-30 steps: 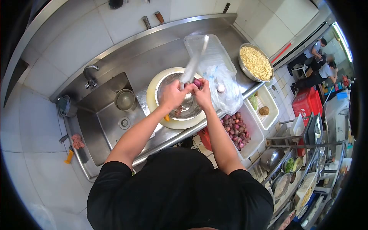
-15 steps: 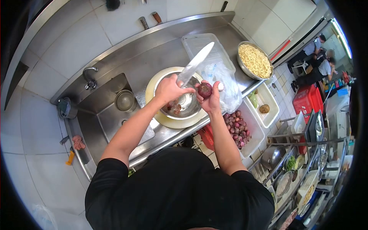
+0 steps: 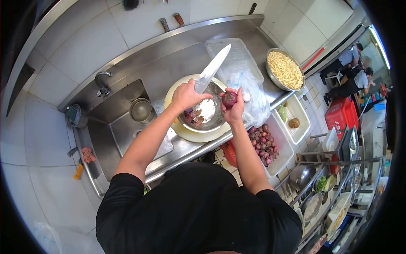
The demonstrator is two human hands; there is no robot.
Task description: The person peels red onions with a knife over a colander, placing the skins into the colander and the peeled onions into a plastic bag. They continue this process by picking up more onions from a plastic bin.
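My left hand (image 3: 186,95) is closed around a large kitchen knife (image 3: 215,67), its broad blade pointing up and away to the right. In my right hand (image 3: 234,111) is a whole red onion (image 3: 229,99), its skin dark purple. Both hands are over a metal colander (image 3: 218,122) with onion peelings (image 3: 193,116) in it. The colander rests on a round pale board (image 3: 182,132) on the steel counter. Below my right hand, a white tub holds several red onions (image 3: 264,144).
A sink (image 3: 101,139) with a metal pot (image 3: 140,110) lies to the left. Behind are a clear plastic lid (image 3: 234,48), a plastic bag (image 3: 256,103) and a bowl of noodles (image 3: 285,70). Shelves with food trays (image 3: 338,207) stand at the right. Other people (image 3: 351,63) are far off.
The view has shifted slightly. My left hand and the knife have moved a little away from the onion, leaving a wider gap. Both hands keep their hold.
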